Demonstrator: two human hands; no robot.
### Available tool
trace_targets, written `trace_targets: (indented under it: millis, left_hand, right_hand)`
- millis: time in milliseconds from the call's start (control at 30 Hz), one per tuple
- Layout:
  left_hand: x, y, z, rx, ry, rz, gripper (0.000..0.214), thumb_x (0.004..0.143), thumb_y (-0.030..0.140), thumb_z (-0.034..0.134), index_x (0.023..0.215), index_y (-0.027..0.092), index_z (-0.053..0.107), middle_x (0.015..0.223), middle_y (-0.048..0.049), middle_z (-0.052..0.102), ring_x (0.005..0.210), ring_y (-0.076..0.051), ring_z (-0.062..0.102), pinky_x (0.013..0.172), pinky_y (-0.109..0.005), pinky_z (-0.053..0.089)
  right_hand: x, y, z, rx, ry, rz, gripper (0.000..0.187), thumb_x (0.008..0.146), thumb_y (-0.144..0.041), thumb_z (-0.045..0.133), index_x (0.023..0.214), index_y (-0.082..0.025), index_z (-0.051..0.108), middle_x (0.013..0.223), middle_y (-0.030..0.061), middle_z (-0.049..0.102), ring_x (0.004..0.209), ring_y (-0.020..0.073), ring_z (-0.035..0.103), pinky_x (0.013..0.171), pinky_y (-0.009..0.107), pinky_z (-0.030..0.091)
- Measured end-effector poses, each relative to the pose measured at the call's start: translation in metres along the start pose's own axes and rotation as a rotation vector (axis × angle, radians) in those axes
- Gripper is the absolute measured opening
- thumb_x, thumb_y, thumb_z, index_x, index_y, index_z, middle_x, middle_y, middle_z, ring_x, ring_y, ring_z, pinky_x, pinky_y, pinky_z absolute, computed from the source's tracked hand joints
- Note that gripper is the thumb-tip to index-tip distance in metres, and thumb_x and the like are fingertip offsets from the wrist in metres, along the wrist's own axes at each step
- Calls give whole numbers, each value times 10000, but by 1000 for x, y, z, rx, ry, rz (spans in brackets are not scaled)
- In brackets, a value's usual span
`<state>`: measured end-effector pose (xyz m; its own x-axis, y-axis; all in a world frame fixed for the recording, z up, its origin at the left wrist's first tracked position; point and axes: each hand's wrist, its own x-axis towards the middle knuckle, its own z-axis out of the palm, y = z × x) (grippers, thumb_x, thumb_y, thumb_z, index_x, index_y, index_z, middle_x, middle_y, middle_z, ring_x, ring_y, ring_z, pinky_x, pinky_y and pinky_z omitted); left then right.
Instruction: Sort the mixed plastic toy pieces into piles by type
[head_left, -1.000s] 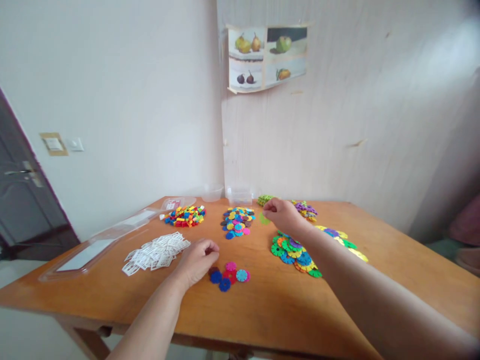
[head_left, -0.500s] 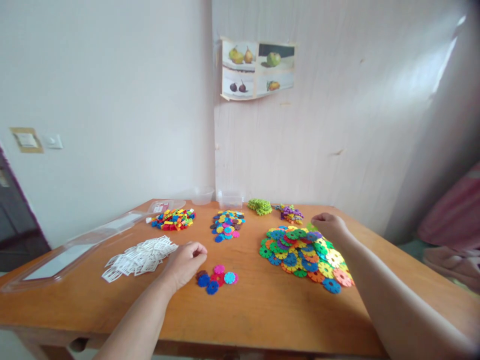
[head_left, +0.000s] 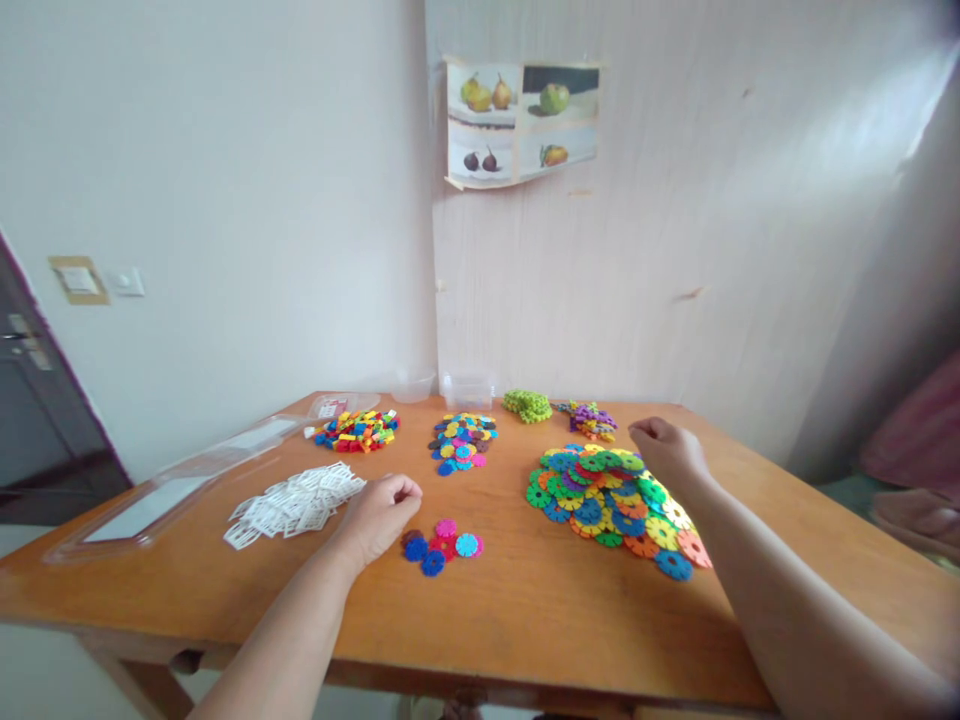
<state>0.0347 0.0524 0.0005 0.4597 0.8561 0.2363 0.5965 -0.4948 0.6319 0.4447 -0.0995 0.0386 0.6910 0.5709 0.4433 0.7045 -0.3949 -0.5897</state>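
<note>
My left hand [head_left: 379,515] rests on the wooden table [head_left: 525,610] with its fingers curled. It lies beside a small cluster of blue, pink and red toothed discs [head_left: 444,546]. My right hand [head_left: 667,450] is closed in a loose fist. It hovers at the far right edge of a large pile of colourful toothed discs [head_left: 607,495]. Whether either hand holds anything is hidden by the fingers.
A heap of white lattice pieces [head_left: 296,500] lies left of my left hand. Farther back are small bricks [head_left: 356,430], smaller discs [head_left: 459,440], a green cluster [head_left: 527,404] and a purple one [head_left: 589,418]. Two clear tubs [head_left: 466,390] stand by the wall and a clear lid [head_left: 172,490] lies at the left edge.
My right hand, which pinched a light green disc near the table's middle, has swung right to the far side of the big disc pile. My left hand has stayed by the small cluster.
</note>
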Motion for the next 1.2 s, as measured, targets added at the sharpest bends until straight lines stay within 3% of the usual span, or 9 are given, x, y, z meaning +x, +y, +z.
trace_targets:
  millis: [133,233,367,500,633,800,967,1067,1200]
  left_hand:
    - [0,0,1,-7,8,-7,143,775,305,553,815,213,654,855,0,707,836,-170,643,742,-240,446]
    - [2,-4,3,2,18,5,141,778,285,546,827,215,658,864,-1,706,833,-160,635,745,-234,441]
    - [2,-6,5,3,22,7,139,777,270,543,824,218,663,860,3,707,824,-156,631,733,-233,435]
    - [0,-4,4,3,29,-8,136,768,259,552,822,218,670,859,6,713,824,-155,634,712,-228,427]
    - [1,-5,5,9,37,-2,136,773,263,550,809,217,673,852,4,713,817,-151,629,700,-224,421]
    - [3,-10,9,4,50,32,135,776,259,538,791,221,667,830,4,703,784,-148,613,686,-228,416]
    - [4,-12,11,16,67,30,132,758,231,545,788,229,674,841,1,702,807,-154,610,696,-233,413]
    - [4,-12,11,19,75,22,137,763,229,540,784,227,676,837,0,703,803,-151,610,695,-232,410]
    - [4,-12,11,25,70,14,145,759,215,536,786,222,678,852,4,708,810,-143,610,697,-222,410]
  right_hand:
    - [-29,-44,5,150,-73,-191,260,821,-390,521,875,-200,689,646,1,616,637,160,556,567,246,369]
    - [-63,-84,14,226,-339,-406,203,829,-343,530,841,-194,667,693,-4,629,631,137,546,568,231,377]
    - [-108,-124,33,242,-649,-578,161,823,-312,565,839,-195,674,775,6,652,680,128,567,595,220,393]
    - [-131,-140,53,125,-734,-645,253,774,-405,654,928,-208,695,892,37,658,732,146,583,634,238,395]
    - [-135,-145,65,18,-770,-666,188,754,-362,652,848,-203,686,867,36,644,690,138,558,611,242,376]
    - [-129,-147,77,140,-841,-555,117,681,-241,671,780,-183,646,749,7,625,642,127,527,546,225,357]
    - [-110,-156,100,466,-929,-146,41,686,-157,628,668,-167,593,532,-21,562,480,102,467,436,211,318]
    - [-89,-168,116,610,-896,43,100,723,-130,572,647,-177,527,486,-26,531,434,96,469,416,205,361]
    - [-68,-179,130,708,-780,106,89,771,-114,510,753,-194,477,589,-27,575,530,88,559,548,202,496]
